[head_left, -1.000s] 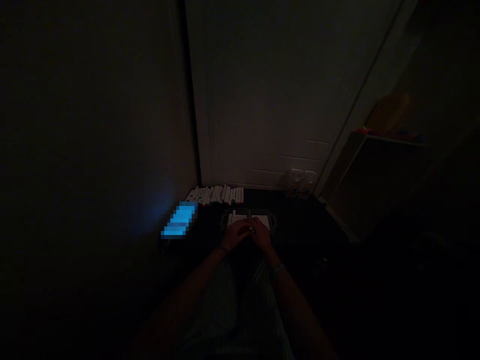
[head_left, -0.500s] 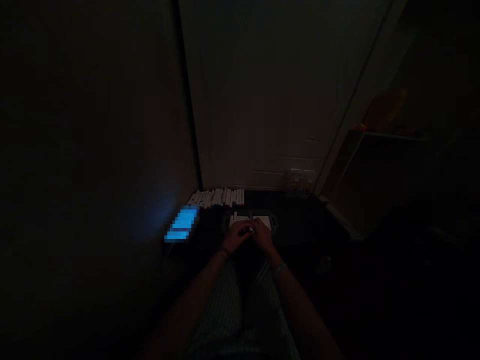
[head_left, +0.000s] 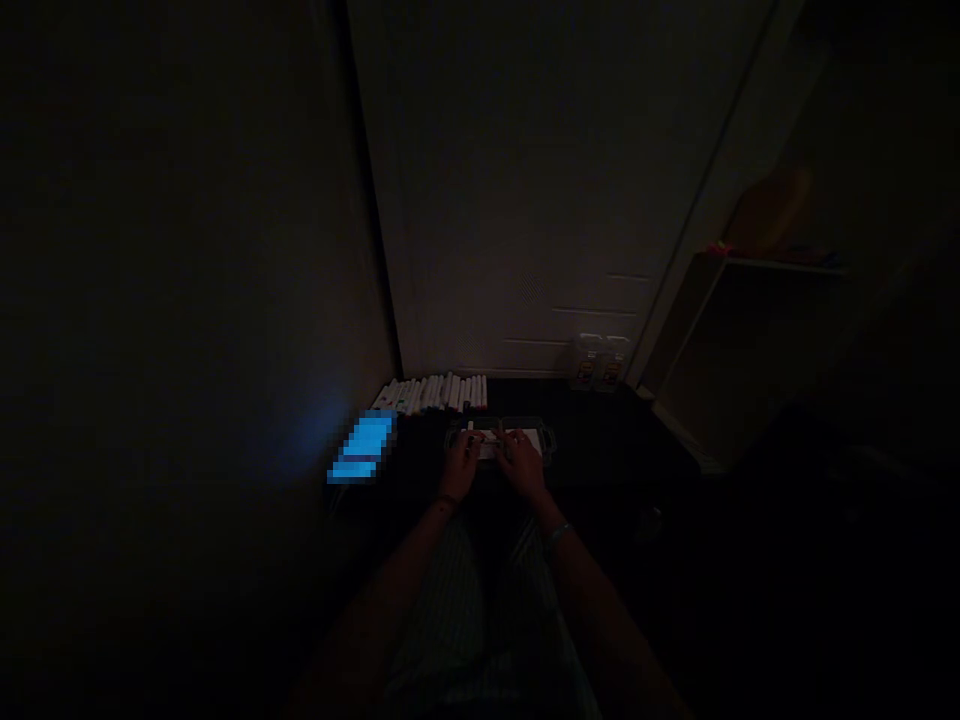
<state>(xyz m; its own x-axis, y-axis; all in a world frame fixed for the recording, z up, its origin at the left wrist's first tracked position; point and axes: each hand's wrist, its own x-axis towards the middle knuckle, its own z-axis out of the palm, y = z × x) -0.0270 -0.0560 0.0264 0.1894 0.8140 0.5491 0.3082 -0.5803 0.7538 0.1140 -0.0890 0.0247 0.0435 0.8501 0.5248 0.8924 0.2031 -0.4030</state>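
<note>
In the dim light, my left hand [head_left: 462, 464] and my right hand [head_left: 523, 464] are over a shallow clear plastic case [head_left: 553, 440] with side handles. A short white marker [head_left: 488, 436] lies crosswise between the two sets of fingertips, and the fingers of both hands are curled in on its ends. White pieces show inside the case around my hands, one a marker standing by my left fingers. Their details are too dark to make out.
A row of several white markers [head_left: 431, 393] lies along the back left of the dark table [head_left: 600, 450]. A glowing blue screen [head_left: 364, 447] stands at the left. Two clear containers [head_left: 600, 362] are by the wall; a shelf [head_left: 780, 263] is at the right.
My hands were close together over the case; now they are farther apart, the left one moved left. The white marker between them has come into view.
</note>
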